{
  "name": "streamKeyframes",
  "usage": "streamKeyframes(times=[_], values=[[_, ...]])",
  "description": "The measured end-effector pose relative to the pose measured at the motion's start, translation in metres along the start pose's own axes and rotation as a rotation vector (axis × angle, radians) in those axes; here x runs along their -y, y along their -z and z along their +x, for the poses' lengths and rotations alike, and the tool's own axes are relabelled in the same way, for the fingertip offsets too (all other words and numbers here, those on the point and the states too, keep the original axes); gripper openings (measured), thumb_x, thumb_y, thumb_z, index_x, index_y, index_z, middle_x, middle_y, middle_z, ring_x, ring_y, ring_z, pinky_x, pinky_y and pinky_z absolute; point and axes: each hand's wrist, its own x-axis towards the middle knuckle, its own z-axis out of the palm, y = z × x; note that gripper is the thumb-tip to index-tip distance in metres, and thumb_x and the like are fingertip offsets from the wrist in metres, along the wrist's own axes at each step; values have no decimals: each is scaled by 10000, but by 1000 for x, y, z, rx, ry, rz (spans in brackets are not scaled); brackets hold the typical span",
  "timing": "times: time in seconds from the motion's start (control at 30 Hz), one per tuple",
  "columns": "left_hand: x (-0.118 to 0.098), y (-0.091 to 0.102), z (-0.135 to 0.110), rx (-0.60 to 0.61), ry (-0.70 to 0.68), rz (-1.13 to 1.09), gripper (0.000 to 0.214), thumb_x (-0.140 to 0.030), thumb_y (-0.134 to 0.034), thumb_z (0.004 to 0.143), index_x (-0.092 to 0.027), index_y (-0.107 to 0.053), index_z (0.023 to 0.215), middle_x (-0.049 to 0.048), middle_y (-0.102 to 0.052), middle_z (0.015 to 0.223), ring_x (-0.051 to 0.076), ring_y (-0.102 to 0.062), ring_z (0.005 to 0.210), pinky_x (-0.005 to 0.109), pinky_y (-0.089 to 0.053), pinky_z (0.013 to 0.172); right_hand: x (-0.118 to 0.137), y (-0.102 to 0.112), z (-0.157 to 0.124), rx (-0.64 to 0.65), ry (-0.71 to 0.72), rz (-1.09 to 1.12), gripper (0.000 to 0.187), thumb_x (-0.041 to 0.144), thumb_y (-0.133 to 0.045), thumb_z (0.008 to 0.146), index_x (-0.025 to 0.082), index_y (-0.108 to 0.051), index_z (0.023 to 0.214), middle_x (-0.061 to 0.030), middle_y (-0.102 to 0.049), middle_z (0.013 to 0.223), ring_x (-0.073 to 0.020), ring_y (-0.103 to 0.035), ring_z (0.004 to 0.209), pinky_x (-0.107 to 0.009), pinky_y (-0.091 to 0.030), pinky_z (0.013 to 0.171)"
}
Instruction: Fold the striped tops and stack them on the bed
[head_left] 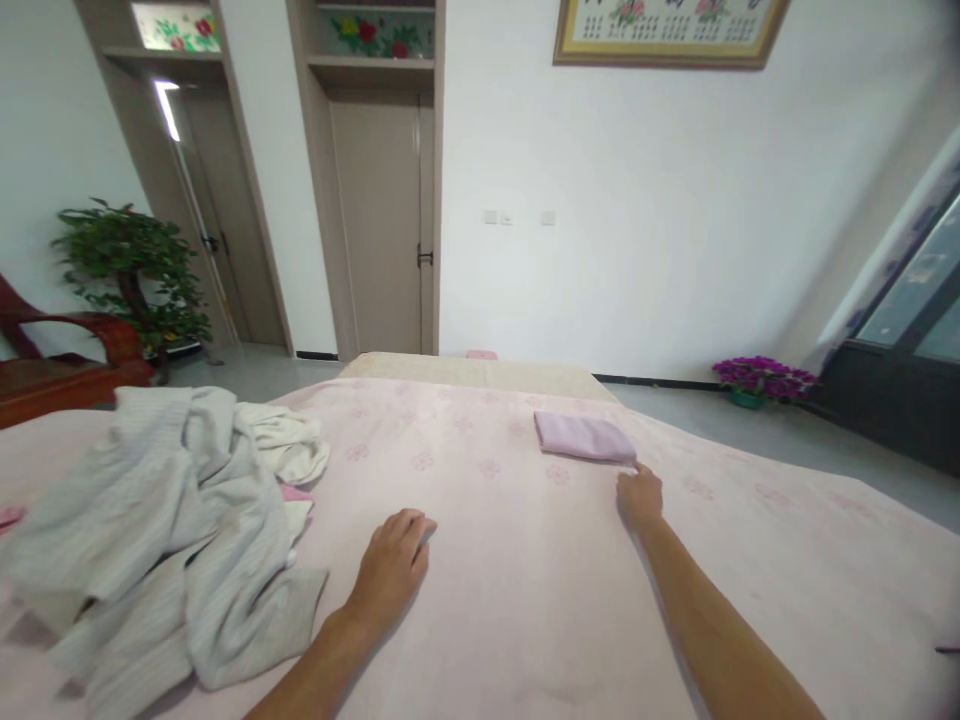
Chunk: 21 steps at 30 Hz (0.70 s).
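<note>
A small folded lilac cloth (585, 438) lies flat on the pale pink flowered cover (495, 560). At its near right corner is my right hand (642, 494), with the index finger reaching the edge and the other fingers curled; the fingertips are partly hidden. My left hand (397, 555) rests palm down on the cover with nothing in it, its fingers loosely bent and the thumb apart. To its left, a rumpled grey ribbed garment (225, 560) lies in a heap. Beside that garment is a bunched cream cloth (289, 440).
A beige surface (480, 374) adjoins the cover's far edge. Beyond stand a wooden armchair (112, 345), a leafy green plant (131, 250) and purple flowers (761, 375) in a green pot. Two doors and a white wall close off the back.
</note>
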Motion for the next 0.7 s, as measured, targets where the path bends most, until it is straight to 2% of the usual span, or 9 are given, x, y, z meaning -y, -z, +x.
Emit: streamKeyframes(times=[0.07, 0.17, 0.23, 0.33, 0.4, 0.47, 0.6, 0.67, 0.7], values=[[0, 0, 0, -6, -5, -14, 372, -116, -439, 849, -220, -656, 1132, 72, -633, 1162, 222, -556, 1121, 387, -414, 989, -4, -1, -19, 72, 69, -51, 393, 168, -489, 843, 69, -673, 1176, -208, -676, 1159, -320, -606, 1160, -433, -447, 1013], [2, -1, -1, -42, -5, -58, 386, -85, -451, 821, -224, -659, 1115, 62, -653, 1140, 216, -573, 1099, 378, -425, 974, -6, -8, -53, 206, 352, -220, 417, 254, -470, 853, 123, -688, 1184, -167, -649, 1274, -315, -523, 1287, -464, -341, 1125], [4, -1, -1, -135, 12, -74, 404, -62, -456, 808, -219, -653, 1123, 66, -662, 1149, 217, -579, 1113, 382, -425, 984, -5, -12, -76, 235, 465, -284, 472, 320, -406, 912, 122, -638, 1271, -159, -593, 1365, -304, -470, 1342, -469, -316, 1144], [8, 15, 2, -365, 16, -29, 404, -57, -462, 820, -225, -649, 1137, 77, -656, 1207, 234, -557, 1193, 410, -394, 1037, -1, -12, -100, 221, 503, -338, 510, 354, -326, 962, 164, -558, 1373, -124, -516, 1455, -284, -431, 1375, -478, -320, 1141], [13, 40, 5, -519, 2, 30, 380, -81, -475, 840, -240, -656, 1134, 74, -646, 1238, 249, -528, 1247, 429, -362, 1075, 3, -10, -107, 218, 493, -370, 512, 356, -308, 970, 175, -547, 1386, -118, -508, 1462, -283, -430, 1376, -485, -323, 1137], [23, 76, 8, -688, 31, 87, 348, -127, -500, 859, -242, -654, 1150, 77, -627, 1268, 270, -486, 1300, 453, -323, 1112, 7, -7, -108, 224, 491, -394, 521, 356, -297, 973, 162, -547, 1386, -122, -512, 1457, -282, -436, 1371, -474, -327, 1137], [62, 156, 2, -1062, 270, 165, 395, -215, -561, 861, -169, -595, 1252, 158, -525, 1375, 322, -410, 1350, 515, -270, 1137, 14, -3, -107, 221, 488, -414, 528, 353, -291, 972, 139, -562, 1372, -128, -530, 1438, -270, -462, 1352, -436, -339, 1136], [91, 186, -7, -1112, 409, 225, 507, -264, -617, 841, -142, -529, 1325, 192, -459, 1436, 370, -332, 1386, 580, -227, 1128, 18, -1, -108, 222, 482, -424, 529, 348, -289, 974, 124, -569, 1363, -138, -540, 1425, -269, -476, 1339, -425, -347, 1131], [106, 197, -11, -1091, 470, 244, 574, -302, -643, 828, -134, -490, 1355, 200, -432, 1456, 411, -289, 1397, 627, -206, 1107, 19, 0, -108, 224, 482, -431, 531, 343, -285, 975, 114, -570, 1361, -145, -541, 1422, -270, -481, 1333, -422, -347, 1130]])
